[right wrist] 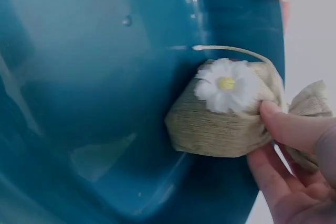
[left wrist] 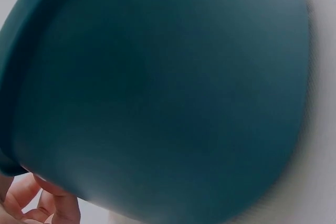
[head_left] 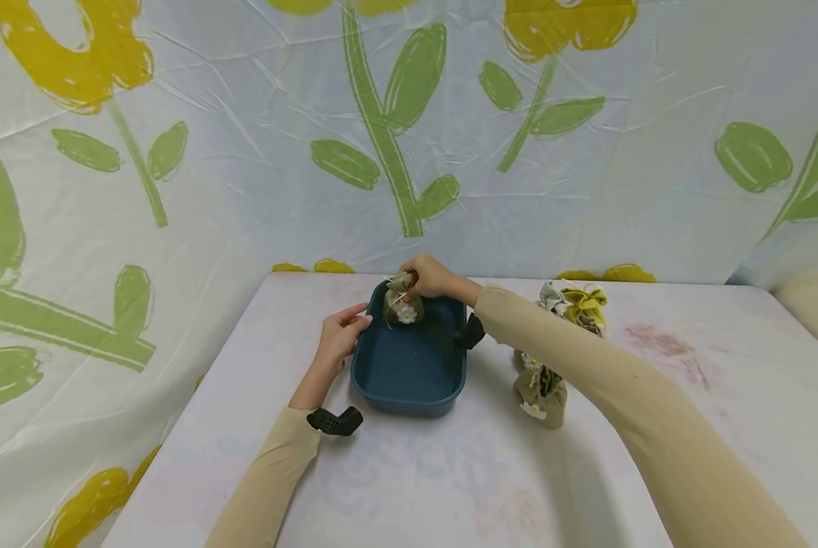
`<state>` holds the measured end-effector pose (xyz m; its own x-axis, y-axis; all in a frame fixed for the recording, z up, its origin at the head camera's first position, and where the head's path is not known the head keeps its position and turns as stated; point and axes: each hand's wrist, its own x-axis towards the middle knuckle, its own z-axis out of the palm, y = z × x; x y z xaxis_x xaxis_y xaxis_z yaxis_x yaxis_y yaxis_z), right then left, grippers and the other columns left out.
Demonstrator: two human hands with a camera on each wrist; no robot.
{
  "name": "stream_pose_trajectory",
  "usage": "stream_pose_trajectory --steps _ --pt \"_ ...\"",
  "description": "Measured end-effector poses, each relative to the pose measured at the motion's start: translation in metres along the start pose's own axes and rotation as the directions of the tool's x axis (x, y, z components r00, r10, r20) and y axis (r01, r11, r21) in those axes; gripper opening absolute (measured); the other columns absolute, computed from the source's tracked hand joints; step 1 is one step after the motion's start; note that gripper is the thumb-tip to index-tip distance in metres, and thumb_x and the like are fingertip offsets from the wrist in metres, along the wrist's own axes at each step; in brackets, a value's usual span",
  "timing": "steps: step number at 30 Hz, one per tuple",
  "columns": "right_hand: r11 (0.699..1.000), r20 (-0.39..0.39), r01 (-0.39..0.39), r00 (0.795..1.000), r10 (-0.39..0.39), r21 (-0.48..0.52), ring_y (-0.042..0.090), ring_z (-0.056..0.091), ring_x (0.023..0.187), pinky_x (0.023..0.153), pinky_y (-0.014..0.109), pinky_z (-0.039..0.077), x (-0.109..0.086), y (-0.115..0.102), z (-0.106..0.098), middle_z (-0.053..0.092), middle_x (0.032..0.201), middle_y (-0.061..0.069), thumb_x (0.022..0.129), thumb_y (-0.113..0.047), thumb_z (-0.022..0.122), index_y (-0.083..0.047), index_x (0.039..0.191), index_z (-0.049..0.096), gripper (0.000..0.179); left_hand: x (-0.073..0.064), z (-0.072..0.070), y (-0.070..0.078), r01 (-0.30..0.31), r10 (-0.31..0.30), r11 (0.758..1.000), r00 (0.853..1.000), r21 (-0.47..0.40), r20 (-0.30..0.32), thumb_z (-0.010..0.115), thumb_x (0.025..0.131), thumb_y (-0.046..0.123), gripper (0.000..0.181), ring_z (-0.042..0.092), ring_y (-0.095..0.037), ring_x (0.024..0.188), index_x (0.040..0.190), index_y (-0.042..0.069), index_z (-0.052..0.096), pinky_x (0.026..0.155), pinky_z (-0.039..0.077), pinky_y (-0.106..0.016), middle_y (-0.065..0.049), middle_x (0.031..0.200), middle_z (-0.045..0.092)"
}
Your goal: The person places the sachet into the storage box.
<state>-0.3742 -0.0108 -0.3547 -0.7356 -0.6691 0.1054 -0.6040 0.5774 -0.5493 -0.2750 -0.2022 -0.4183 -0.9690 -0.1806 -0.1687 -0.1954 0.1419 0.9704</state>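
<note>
A dark blue plastic basin (head_left: 412, 373) lies on the table in the head view. At its far left corner is a small beige drawstring pouch (head_left: 403, 307) with a white daisy; my right hand (head_left: 428, 275) pinches it by its gathered neck. In the right wrist view the pouch (right wrist: 215, 129) leans inside the basin's wall, thumb and fingers around its neck. My left hand (head_left: 340, 339) grips the basin's left rim, thumb on the edge. The left wrist view shows its curled fingers (left wrist: 58, 203) at the rim and the basin's outer side (left wrist: 168, 87).
Right of the basin, partly behind my right sleeve, several more pouches stand in a group: a beige pouch (head_left: 542, 399) with a daisy in front, a yellow-topped pouch (head_left: 584, 304) farther back. A flower-printed cloth (head_left: 258, 152) hangs behind and left of the table.
</note>
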Motion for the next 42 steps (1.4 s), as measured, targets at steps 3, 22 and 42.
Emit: stream_pose_trajectory --steps 3,22,42 --pt "1.0 0.046 -0.01 0.999 0.009 0.003 0.023 0.056 0.082 0.074 0.029 0.044 0.0 -0.001 -0.003 0.067 0.098 0.019 0.076 -0.001 0.078 0.004 0.11 0.067 0.036 0.0 0.001 0.001 -0.004 0.004 1.0 1.0 0.001 0.0 0.063 0.092 0.018 0.036 0.052 -0.011 0.076 0.128 0.015 0.063 0.051 0.04 -0.021 -0.003 0.097 0.059" --pt "0.982 0.188 -0.083 0.981 0.05 0.172 0.045 0.043 0.13 0.103 0.046 0.042 -0.022 -0.028 -0.047 0.038 0.144 0.029 0.085 -0.003 0.07 0.004 0.138 0.041 0.062 -0.002 0.002 0.001 -0.005 0.005 1.0 1.0 0.003 -0.011 0.064 0.092 0.018 0.036 0.049 -0.01 0.073 0.128 0.015 0.063 0.049 0.036 -0.021 0.0 0.091 0.058" --pt "0.999 0.139 -0.001 0.99 -0.006 0.051 0.041 0.041 0.133 0.107 0.051 0.036 -0.087 -0.049 -0.07 0.041 0.146 0.02 0.083 -0.01 0.074 0.0 0.14 0.04 0.067 -0.001 0.003 0.002 0.024 -0.024 0.999 1.0 0.035 -0.01 0.062 0.093 0.02 0.037 0.054 -0.016 0.085 0.13 0.017 0.061 0.059 0.046 -0.021 -0.007 0.106 0.06"
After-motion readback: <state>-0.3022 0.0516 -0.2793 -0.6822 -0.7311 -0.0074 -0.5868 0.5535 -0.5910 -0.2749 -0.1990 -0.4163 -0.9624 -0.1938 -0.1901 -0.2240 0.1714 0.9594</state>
